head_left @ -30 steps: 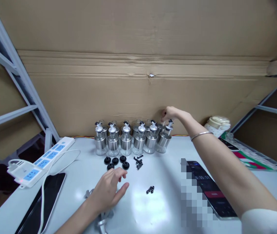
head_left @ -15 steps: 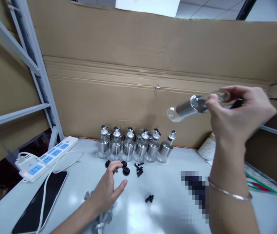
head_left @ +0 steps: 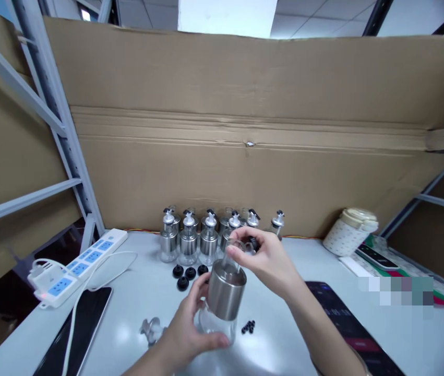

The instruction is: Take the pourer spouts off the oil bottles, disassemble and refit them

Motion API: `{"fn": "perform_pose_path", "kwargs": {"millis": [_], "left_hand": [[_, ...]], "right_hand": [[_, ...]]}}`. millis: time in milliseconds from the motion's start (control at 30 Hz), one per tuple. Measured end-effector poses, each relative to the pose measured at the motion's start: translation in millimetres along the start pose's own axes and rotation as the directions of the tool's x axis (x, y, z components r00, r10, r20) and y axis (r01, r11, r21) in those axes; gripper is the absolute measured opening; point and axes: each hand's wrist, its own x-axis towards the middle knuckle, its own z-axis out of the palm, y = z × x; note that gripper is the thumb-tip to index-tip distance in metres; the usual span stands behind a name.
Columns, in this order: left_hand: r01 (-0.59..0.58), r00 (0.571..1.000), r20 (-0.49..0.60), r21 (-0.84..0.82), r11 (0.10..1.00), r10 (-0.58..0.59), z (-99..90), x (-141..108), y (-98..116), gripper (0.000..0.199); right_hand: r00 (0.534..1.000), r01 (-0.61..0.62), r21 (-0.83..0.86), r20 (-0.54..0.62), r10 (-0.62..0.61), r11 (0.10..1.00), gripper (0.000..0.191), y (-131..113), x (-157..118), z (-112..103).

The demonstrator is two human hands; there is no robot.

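Observation:
A glass bottle with a steel sleeve [head_left: 226, 290] stands nearly upright, slightly tilted, between my hands. My left hand [head_left: 190, 321] is wrapped round its lower part. At the top, the fingers of my right hand [head_left: 259, 258] pinch the glass neck, and a small black part [head_left: 253, 242] shows by that hand. Behind are rows of similar bottles [head_left: 188, 240], the front ones with silver and black pump tops. Several round black caps [head_left: 182, 283] lie left of the held bottle. Small black pieces [head_left: 248, 327] lie to its right, and clear or grey parts [head_left: 152, 330] are at the left.
A white power strip [head_left: 84, 266] with a cable and a dark phone [head_left: 76, 334] lie at the left. Another phone [head_left: 347, 324] is at the right, with a patterned canister [head_left: 349, 232] behind it. A cardboard wall [head_left: 245, 177] closes off the back.
My right hand has brought the bottle down from the upper right to the middle, turning it upright. My left hand has taken hold of its lower part. The view has shifted slightly.

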Motion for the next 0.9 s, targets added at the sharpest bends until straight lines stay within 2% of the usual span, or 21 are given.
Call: {"fn": "perform_pose_path", "kwargs": {"millis": [133,233,300,433,500,567,667,767,900], "left_hand": [[-0.020,0.989,0.141,-0.118,0.993,0.036,3.6,-5,5,0.069],[0.098,0.964,0.265,-0.260,0.961,-0.027,6.5,-10,0,0.058],[0.179,0.950,0.302,-0.332,0.926,-0.075,7.7,-12,-5,0.053],[0.195,0.957,0.276,-0.404,0.894,-0.084,6.1,-12,-9,0.049],[0.190,0.961,0.265,-0.406,0.894,-0.084,4.6,-13,-6,0.052],[0.189,0.960,0.269,-0.416,0.890,-0.078,4.1,-13,-2,0.055],[0.197,0.955,0.289,-0.428,0.882,-0.073,5.3,-15,3,0.056],[0.234,0.950,0.295,-0.448,0.863,-0.105,6.4,-16,6,0.056],[0.237,0.953,0.282,-0.473,0.849,-0.109,5.8,-17,2,0.056]], "right_hand": [[0.984,-0.015,0.095,0.179,-0.002,0.995,0.024,8,2,0],[0.958,-0.024,0.181,0.284,-0.029,0.983,0.028,15,5,-7],[0.967,-0.061,0.297,0.253,-0.017,0.953,0.034,20,8,-10],[0.996,-0.082,0.543,0.061,0.058,0.836,0.031,23,10,-3],[0.997,-0.079,0.633,0.033,0.075,0.770,0.032,21,7,6],[0.997,-0.081,0.701,0.044,0.071,0.708,0.025,17,2,16],[0.998,-0.060,0.749,0.033,0.054,0.660,0.011,11,-5,27],[0.999,-0.018,0.762,-0.011,0.041,0.647,0.011,8,-9,30],[1.000,-0.014,0.770,-0.001,0.023,0.638,0.010,8,-10,29]]}}
